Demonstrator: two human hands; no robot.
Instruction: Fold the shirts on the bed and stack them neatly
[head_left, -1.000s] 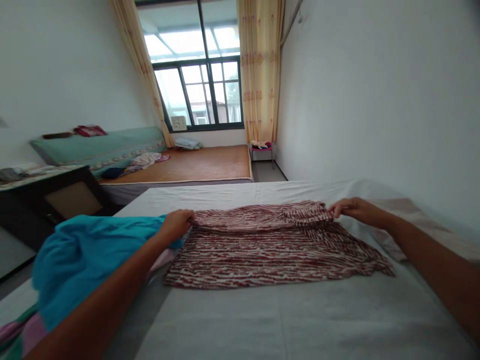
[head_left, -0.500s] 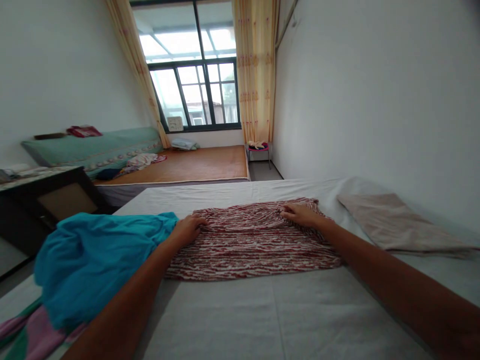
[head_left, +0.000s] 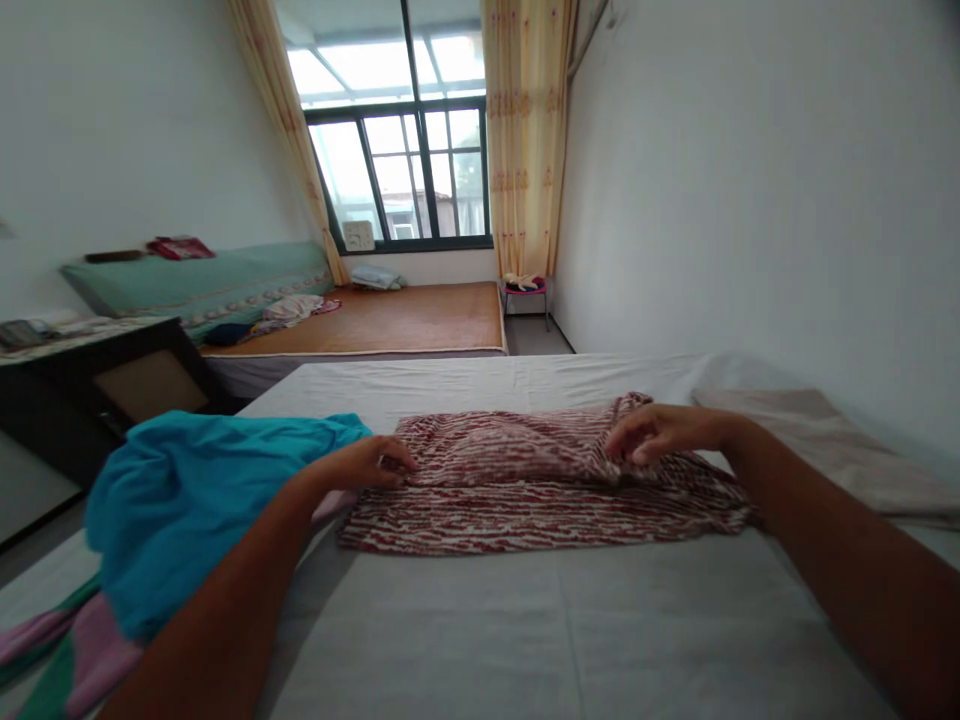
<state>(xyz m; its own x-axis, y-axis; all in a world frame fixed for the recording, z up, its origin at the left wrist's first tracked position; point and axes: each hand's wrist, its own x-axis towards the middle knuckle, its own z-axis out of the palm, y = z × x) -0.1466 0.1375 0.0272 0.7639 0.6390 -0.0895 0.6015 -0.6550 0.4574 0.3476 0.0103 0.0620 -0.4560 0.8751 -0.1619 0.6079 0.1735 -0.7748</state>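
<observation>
cloth with red-brown streaks (head_left: 525,520): where exactly?

spread on the white sheet (head_left: 450,630), straight ahead, with a rumpled fold (head_left: 510,450) over its far part.

and the left hand (head_left: 367,464)?

at the fold's left end, fingers bent and touching; cannot tell whether pinching.

right hand (head_left: 649,435)?

curled toward the other end, pinching the fold's near edge, and hiding some of the streaks.

anything crowding in?

yes, on the left: blue cloth (head_left: 202,520), heaped close by, partly behind the left forearm (head_left: 247,560). nearer, pink-and-green cloth (head_left: 101,640), also cut off by that arm. on the right, beige cloth (head_left: 795,425), lying near the wall (head_left: 750,200), partly behind the right forearm (head_left: 847,530).

farther off?

beyond the sheet, a bed with a brown mat (head_left: 420,320); left of that, a dark cabinet (head_left: 52,400); to the right, a small stool (head_left: 541,289) below a yellow curtain (head_left: 525,150).
</observation>
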